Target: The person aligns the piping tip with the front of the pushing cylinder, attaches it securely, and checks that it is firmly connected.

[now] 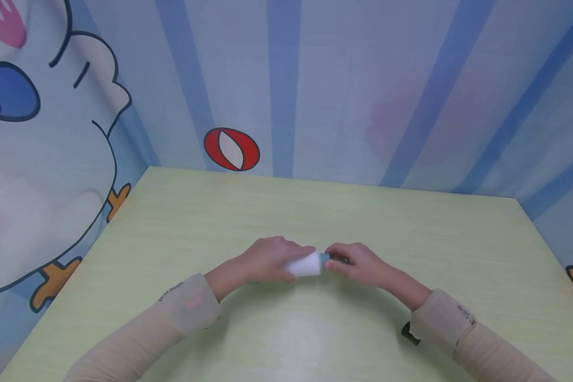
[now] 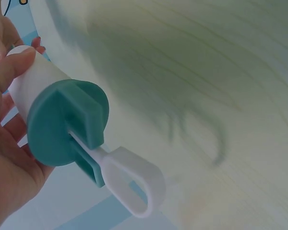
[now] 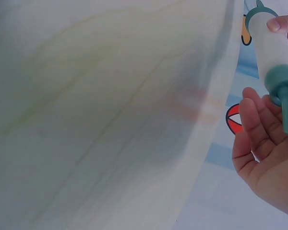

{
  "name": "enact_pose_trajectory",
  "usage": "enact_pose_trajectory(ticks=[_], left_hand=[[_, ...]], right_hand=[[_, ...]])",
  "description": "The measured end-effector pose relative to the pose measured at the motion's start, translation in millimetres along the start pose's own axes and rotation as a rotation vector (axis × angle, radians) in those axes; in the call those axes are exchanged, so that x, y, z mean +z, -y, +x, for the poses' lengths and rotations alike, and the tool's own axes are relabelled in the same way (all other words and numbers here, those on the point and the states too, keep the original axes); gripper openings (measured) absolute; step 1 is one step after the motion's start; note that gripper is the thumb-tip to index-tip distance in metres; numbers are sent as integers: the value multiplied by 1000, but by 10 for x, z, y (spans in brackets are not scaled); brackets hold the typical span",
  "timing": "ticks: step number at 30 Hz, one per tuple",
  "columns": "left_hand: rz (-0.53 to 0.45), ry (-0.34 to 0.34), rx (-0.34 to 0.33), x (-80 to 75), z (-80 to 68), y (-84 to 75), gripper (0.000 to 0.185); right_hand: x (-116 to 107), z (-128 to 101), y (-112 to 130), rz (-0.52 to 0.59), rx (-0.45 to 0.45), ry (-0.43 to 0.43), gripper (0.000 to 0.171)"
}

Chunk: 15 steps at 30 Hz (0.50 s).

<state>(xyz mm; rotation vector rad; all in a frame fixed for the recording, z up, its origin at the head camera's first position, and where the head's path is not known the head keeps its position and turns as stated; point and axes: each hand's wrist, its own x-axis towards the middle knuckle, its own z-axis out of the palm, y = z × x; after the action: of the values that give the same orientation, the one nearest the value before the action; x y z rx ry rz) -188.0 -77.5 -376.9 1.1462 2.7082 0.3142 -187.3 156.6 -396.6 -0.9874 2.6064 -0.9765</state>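
Observation:
A white syringe [image 1: 306,265] with teal end parts lies sideways between the two hands, held over the table. My left hand [image 1: 269,260] grips its white barrel, thumb along the top in the left wrist view. At that end, a round teal flange [image 2: 48,129] and a plunger with a white loop handle [image 2: 156,184] stick out past the palm. My right hand [image 1: 363,264] pinches the teal collar [image 3: 280,79] at the other end, in the head view. The narrow teal nozzle [image 3: 287,115] points into the right palm, its other fingers loosely curled.
A pale green table [image 1: 196,207] spreads under both forearms. Behind it rises a blue striped wall [image 1: 334,95] with a red oval print [image 1: 231,149]. A large cartoon figure [image 1: 52,175] covers the left wall. Shadows of hands and syringe fall on the tabletop.

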Motion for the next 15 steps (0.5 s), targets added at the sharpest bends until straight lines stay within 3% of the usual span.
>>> enact_pose_trajectory(ticks=[5,10,15], left_hand=[[14,4,-7,12,-5,1,60],[10,3,-17,13,-8,7,61],[6,-3,-12,10,-4,9,61]], right_hand=[[10,0,-37,35,50,41,41],[20,-16,-35,115,80,19,54],[28,-21,-1,160,21,-54,38]])
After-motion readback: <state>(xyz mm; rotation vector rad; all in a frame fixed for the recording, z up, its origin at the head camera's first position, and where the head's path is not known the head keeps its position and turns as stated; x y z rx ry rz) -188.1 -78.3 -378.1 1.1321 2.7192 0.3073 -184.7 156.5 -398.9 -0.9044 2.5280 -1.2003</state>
